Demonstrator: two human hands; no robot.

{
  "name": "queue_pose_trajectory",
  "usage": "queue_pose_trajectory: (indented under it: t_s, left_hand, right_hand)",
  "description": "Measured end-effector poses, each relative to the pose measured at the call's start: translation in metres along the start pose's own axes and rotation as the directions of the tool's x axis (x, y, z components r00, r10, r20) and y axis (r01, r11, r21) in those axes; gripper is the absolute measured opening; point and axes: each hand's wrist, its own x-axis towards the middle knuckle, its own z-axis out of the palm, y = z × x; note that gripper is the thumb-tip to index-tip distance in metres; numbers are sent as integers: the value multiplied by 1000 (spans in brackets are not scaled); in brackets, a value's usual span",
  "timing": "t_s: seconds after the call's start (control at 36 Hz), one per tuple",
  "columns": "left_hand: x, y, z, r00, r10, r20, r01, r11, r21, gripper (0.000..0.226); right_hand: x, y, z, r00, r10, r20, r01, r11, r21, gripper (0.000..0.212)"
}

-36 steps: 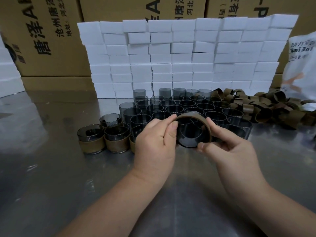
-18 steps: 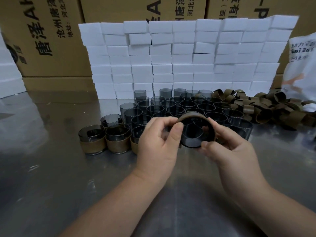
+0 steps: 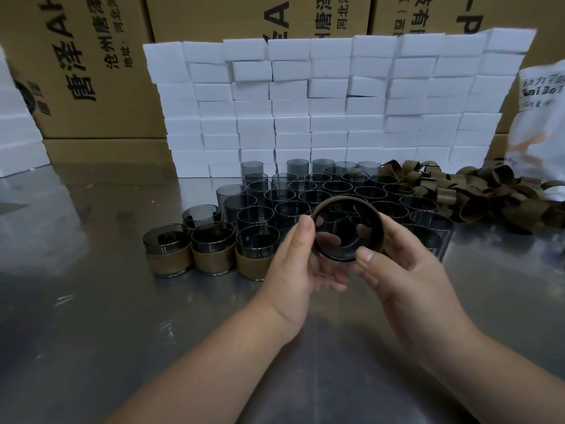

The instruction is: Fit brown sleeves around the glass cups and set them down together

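Note:
I hold a smoky glass cup [image 3: 339, 237] tipped on its side above the metal table, its mouth facing me, with a brown sleeve [image 3: 377, 223] around it. My left hand [image 3: 298, 264] cups it from the left, thumb on the rim. My right hand [image 3: 397, 270] grips it from the right and below, thumb on the lower rim. Three sleeved cups [image 3: 211, 249] stand in a row to the left, a fourth behind them. Several bare glass cups [image 3: 321, 191] stand packed behind my hands. A heap of brown sleeves [image 3: 477, 194] lies at the right.
A wall of white foam blocks [image 3: 321, 108] stands behind the cups, with cardboard boxes [image 3: 91, 65] beyond. A white printed bag [image 3: 541, 123] leans at the far right. The steel table [image 3: 91, 301] stretches toward me and to the left.
The cup has turned and dropped slightly between my hands. My left hand has opened from a curled grip over the rim to cupping the side, thumb up.

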Motion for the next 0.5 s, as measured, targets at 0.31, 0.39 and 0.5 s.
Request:
queue_pose_trajectory:
  t_s: [0.31,0.39,0.5]
  left_hand:
    - [1,-1,2,990,93,-108,-97,995,-35,58]
    - [0,-3,3,985,125,-116,-129,991,-26,56]
    - [-2,-1,6,989,124,-78,-131,987,-94,62]
  right_hand:
    - [-2,-7,8,985,54,162,-93,965,244,103]
    - [-2,-5,8,983,63,172,-99,974,206,81]
    - [-2,-3,7,976,125,178,-158,970,186,76]
